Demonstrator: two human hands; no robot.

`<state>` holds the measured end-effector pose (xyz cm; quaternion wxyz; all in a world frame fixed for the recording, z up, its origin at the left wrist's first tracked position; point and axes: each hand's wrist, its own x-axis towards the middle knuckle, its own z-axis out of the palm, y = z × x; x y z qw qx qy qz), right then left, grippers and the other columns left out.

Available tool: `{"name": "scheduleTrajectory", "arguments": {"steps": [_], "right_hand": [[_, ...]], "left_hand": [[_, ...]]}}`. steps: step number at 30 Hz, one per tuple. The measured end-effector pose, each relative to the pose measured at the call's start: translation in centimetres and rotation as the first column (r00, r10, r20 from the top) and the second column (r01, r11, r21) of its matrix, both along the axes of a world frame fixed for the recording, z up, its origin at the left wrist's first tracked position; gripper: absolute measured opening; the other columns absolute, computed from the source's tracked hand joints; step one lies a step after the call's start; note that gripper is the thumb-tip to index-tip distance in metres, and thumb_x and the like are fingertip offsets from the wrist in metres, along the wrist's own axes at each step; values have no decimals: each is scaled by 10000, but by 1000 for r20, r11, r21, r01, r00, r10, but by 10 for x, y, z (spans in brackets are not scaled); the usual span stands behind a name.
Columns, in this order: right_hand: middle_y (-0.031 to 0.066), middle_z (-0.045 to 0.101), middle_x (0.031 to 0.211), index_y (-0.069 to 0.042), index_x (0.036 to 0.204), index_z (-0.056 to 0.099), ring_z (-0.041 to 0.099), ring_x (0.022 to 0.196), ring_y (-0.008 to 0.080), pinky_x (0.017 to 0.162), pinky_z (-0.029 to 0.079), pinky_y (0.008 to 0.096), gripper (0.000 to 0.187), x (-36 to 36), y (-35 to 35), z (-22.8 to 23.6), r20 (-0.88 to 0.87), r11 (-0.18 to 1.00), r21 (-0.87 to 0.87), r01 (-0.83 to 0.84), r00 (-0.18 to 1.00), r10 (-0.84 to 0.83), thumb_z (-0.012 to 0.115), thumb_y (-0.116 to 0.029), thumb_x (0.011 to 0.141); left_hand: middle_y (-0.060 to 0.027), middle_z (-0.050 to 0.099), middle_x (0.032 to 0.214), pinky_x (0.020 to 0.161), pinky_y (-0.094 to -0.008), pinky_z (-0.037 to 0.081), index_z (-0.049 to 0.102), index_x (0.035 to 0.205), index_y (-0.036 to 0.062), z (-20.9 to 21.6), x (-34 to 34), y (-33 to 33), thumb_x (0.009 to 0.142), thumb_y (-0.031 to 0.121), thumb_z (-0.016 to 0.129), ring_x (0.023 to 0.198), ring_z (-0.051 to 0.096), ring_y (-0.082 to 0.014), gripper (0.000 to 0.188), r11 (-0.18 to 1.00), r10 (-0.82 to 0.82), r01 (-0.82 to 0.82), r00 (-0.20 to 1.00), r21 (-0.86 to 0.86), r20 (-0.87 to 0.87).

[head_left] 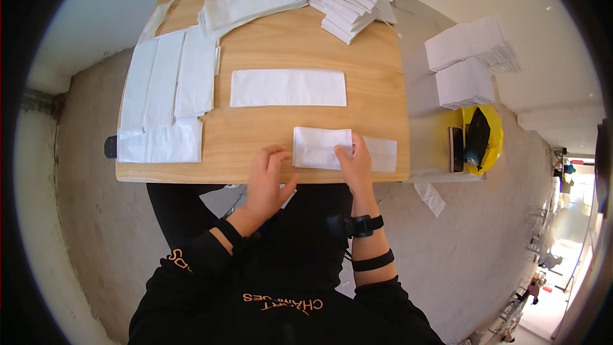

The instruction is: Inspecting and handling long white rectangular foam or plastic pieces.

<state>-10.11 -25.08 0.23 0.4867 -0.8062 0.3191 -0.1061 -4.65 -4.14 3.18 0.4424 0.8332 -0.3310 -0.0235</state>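
Note:
Near the front edge of the wooden table, my right hand grips a folded white sheet, thumb on top and fingers round its right end. A thin, slightly see-through white strip stretches out to the right from beneath that hand. My left hand hovers just left of the folded sheet with fingers bent and apart, holding nothing. Beyond both hands, a flat white strip lies across the middle of the tabletop.
Overlapping white strips cover the table's left side, and more white sheets lie behind. At the far right is a pile of flat white boxes. Right of the table are stacked white packs, a phone and a yellow bag.

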Motion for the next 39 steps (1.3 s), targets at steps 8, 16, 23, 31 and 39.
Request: {"name": "scheduleTrajectory", "arguments": {"steps": [8,16,23,31,39], "right_hand": [[177,558,1264,56,1308,465,529,1176,249,1003,409,356,543,1,5,4,-43,996,85,37,999,-33,667,-154,850],[163,575,1242,55,1314,454,561,1130,210,957,440,324,525,-2,0,-12,7,994,105,35,999,-36,658,-93,854],[139,615,1164,49,1259,483,585,1074,190,932,449,310,453,-2,0,-9,-20,986,162,43,999,-40,651,-72,855],[199,632,1079,32,1221,516,612,1001,305,867,472,381,515,-2,2,-14,30,994,98,57,998,-61,678,-205,794],[121,612,1128,44,1257,490,586,1016,175,886,462,304,460,-3,-1,-16,6,988,140,58,998,-60,646,-84,844]], "left_hand": [[-144,527,1102,920,-449,378,553,957,67,-12,8,-18,687,127,762,1055,509,-331,347,993,112,-117,986,33,127],[-87,529,960,884,-440,368,553,803,92,-23,10,-21,658,82,711,972,515,-300,215,991,109,-120,978,53,177],[-126,554,1004,887,-441,375,560,913,69,-25,11,-19,690,72,688,968,524,-311,257,992,108,-122,965,44,241],[-125,510,1361,1050,-452,347,567,1198,57,-27,31,-11,780,25,631,1315,424,-318,423,982,-162,128,948,139,273],[-116,366,1505,1155,-444,240,432,1402,64,-21,45,-13,868,210,641,1406,312,-295,592,901,-339,281,931,330,133]]}}
